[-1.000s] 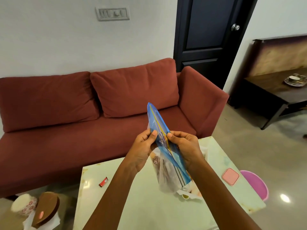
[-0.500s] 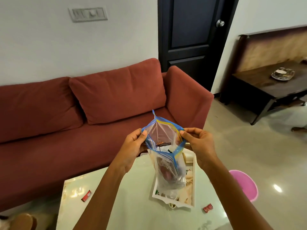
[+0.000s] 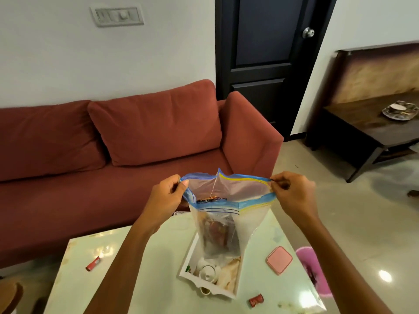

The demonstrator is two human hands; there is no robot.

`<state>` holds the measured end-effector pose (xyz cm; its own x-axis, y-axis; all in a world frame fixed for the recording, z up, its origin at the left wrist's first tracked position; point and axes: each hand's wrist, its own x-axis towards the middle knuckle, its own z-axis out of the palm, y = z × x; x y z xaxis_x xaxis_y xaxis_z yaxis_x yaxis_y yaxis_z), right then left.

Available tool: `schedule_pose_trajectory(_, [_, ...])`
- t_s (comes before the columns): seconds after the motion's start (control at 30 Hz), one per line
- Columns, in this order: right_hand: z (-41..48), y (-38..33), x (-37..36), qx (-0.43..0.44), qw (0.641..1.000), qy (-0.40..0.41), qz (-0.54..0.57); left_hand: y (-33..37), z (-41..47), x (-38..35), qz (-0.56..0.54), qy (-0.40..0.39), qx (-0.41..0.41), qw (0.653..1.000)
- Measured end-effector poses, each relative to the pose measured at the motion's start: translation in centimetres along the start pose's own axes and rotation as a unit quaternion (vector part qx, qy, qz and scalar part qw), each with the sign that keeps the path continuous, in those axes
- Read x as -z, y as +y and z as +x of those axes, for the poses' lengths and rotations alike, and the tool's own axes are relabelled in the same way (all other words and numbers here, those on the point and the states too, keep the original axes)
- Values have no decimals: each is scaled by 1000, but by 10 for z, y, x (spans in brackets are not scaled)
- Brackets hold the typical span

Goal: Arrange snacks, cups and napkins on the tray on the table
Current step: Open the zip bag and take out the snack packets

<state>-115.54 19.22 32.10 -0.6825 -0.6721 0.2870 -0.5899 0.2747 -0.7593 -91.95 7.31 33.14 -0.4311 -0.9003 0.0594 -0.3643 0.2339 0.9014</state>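
I hold a clear zip bag (image 3: pixel 229 214) with a blue and yellow seal above the table, its mouth pulled wide. Wrapped snacks show inside it. My left hand (image 3: pixel 167 196) pinches the left end of the seal, and my right hand (image 3: pixel 292 191) pinches the right end. Below the bag, a white tray (image 3: pixel 188 266) lies on the pale green table (image 3: pixel 140 268). In the tray I see a white cup (image 3: pixel 207 271) and light napkins or wrappers, partly hidden by the bag.
A small red packet (image 3: pixel 93 263) lies at the table's left and another (image 3: pixel 256 299) near its front right. A pink square lid (image 3: pixel 279 260) sits right of the tray. A pink bin (image 3: pixel 315 270) stands on the floor. A red sofa (image 3: pixel 113 155) runs behind the table.
The bag's seal went from pinched shut to pulled wide as my hands moved apart. My view shifted, and the tray and pink lid came into sight under the bag.
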Motion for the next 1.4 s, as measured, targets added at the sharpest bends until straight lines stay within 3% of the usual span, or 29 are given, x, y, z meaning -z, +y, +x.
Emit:
schedule_pose_trajectory(0.27, [22, 54, 49, 14, 998, -59, -1, 24, -6, -83, -22, -8, -1, 1000])
schedule_pose_trajectory(0.33, [21, 57, 56, 37, 995, -84, -48, 28, -9, -105, -19, -11, -2, 1000])
schedule_pose_trajectory(0.4, [15, 54, 61, 110, 987, -61, -98, 32, -13, -123, -19, -13, 1, 1000])
schedule_pose_trajectory(0.5, [3, 41, 59, 256, 963, -25, -76, 37, -19, -141, -27, -21, 8, 999])
schedule_pose_trajectory(0.57, [-3, 37, 49, 263, 957, -113, -54, 39, -23, -148, -25, -15, 12, 999])
schedule_pose_trajectory(0.63, [-4, 39, 37, 190, 938, -278, -78, 41, -25, -151, -4, -8, 10, 1000])
schedule_pose_trajectory(0.73, [-1, 49, 12, 134, 862, -445, -203, 47, -30, -153, 25, -19, -6, 999])
schedule_pose_trajectory(0.97, [-6, 71, -41, 84, 805, -509, -293, 61, -41, -150, 30, -107, -26, 994])
schedule_pose_trajectory(1.13, [-13, 78, -52, 87, 882, -378, -267, 69, -43, -149, 56, -87, -37, 994])
schedule_pose_trajectory(1.4, [-25, 94, -53, 62, 937, -282, -197, 73, -43, -151, 48, -34, -23, 998])
